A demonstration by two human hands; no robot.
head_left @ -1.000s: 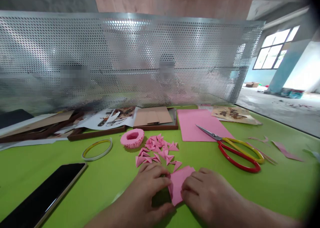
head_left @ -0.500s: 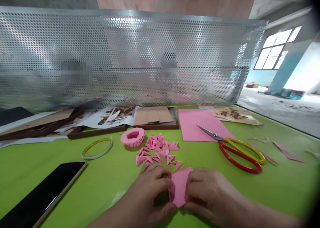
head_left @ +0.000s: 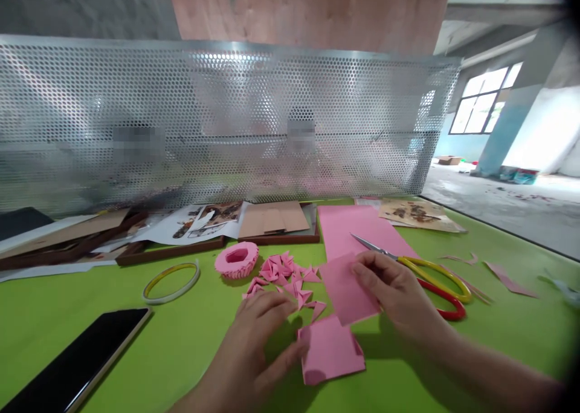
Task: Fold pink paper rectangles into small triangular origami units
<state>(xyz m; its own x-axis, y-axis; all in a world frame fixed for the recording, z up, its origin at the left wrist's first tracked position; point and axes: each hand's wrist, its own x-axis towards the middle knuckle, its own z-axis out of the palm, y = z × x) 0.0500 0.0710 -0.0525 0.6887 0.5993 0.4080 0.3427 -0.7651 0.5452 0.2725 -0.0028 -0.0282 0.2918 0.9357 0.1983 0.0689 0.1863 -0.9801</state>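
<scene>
Over tbl (head_left: 181, 340), R hand (head_left: 401, 289) pinches ppr (head_left: 344, 289).

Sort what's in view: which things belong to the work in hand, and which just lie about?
Seemingly in the work: held sheet, lower paper, folded pieces, pink ring, big sheet, scissors.

Seemingly just lying about: phone, yellow ring, frames, print, scraps.

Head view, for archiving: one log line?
Right hand: pinches pink sheet | Left hand: open, thumb at tabletop paper | Folded pieces: loose pile

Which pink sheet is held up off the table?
The small sheet in the right hand; the paper near the left hand and large sheet under the scissors lie flat.
</scene>
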